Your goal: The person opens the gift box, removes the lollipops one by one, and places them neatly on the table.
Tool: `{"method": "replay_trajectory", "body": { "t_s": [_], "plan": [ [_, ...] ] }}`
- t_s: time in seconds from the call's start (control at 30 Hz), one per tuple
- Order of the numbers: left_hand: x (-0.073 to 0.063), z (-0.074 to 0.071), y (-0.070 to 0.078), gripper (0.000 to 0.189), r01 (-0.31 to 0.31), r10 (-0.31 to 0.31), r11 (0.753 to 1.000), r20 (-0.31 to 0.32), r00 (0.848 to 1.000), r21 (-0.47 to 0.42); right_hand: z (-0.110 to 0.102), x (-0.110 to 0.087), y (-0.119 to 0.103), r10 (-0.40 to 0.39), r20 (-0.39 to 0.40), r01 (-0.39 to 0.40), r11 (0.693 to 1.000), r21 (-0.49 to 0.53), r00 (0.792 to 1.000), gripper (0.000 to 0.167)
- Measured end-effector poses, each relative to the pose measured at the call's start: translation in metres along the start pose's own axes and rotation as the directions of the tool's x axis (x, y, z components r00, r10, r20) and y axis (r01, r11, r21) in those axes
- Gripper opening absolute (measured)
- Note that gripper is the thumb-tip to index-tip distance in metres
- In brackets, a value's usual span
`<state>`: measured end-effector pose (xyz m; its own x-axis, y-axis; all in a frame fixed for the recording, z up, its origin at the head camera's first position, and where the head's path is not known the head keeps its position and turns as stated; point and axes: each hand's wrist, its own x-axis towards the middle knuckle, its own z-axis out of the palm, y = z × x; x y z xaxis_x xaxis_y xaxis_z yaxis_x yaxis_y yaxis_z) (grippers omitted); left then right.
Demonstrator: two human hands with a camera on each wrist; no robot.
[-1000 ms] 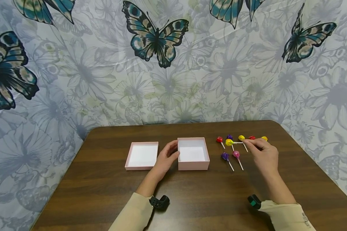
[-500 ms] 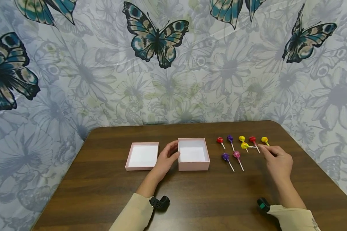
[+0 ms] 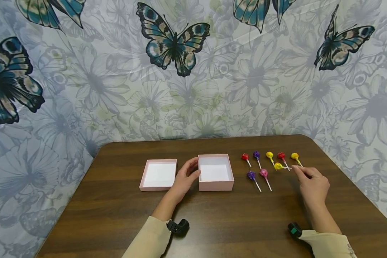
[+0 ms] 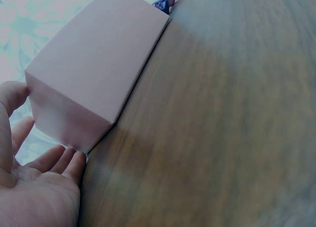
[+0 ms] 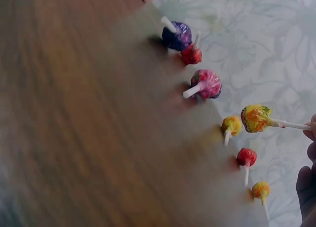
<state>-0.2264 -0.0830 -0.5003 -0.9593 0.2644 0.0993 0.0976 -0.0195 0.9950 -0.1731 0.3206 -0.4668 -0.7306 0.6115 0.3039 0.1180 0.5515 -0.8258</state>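
Observation:
My right hand [image 3: 313, 184] pinches a yellow lollipop [image 3: 278, 166] by the end of its white stick. In the right wrist view that yellow lollipop [image 5: 256, 118] is held off the table, its wrapped head pointing away from the fingers. Several other lollipops lie about it: red [image 3: 281, 155], yellow [image 3: 295, 156], purple [image 3: 251, 175] and pink [image 3: 263, 172]. My left hand [image 3: 184, 179] rests against the left side of an open pink box [image 3: 216, 185] with a white inside. In the left wrist view its relaxed fingers [image 4: 74, 163] touch the box's side [image 4: 69, 116].
A shallow pink lid [image 3: 158, 188] with a white inside lies left of the left hand. Everything rests on a brown wooden table [image 3: 232, 222]. Behind its far edge hangs a cloth [image 3: 193, 107] printed with flowers and butterflies.
My right hand has carried the yellow lollipop to the right and lowered it toward the row of lollipops. My left hand and the box have stayed in place.

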Motion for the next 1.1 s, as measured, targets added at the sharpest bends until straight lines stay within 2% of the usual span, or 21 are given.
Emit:
{"method": "replay_trajectory", "body": {
  "t_s": [0.23,0.6,0.9,1.1],
  "plan": [
    [0.000,0.001,-0.001,0.051,0.001,-0.001,1.000,0.016,1.000,0.015,0.000,-0.004,0.009,0.050,-0.008,-0.050,0.999,-0.007,0.999,0.037],
    [0.001,0.001,-0.003,0.052,-0.009,0.008,1.000,0.013,1.000,0.021,-0.004,-0.010,0.016,0.016,0.005,-0.015,0.989,-0.146,1.000,0.031],
    [0.001,-0.001,-0.002,0.051,-0.020,0.020,0.999,0.018,1.000,0.026,-0.010,-0.019,0.026,-0.014,0.117,0.040,0.975,-0.218,0.993,0.038],
    [0.000,-0.002,0.000,0.051,-0.010,0.009,1.000,0.016,1.000,0.024,-0.013,-0.022,0.024,-0.055,0.176,0.104,0.952,-0.289,0.983,0.033]
  ]
}}
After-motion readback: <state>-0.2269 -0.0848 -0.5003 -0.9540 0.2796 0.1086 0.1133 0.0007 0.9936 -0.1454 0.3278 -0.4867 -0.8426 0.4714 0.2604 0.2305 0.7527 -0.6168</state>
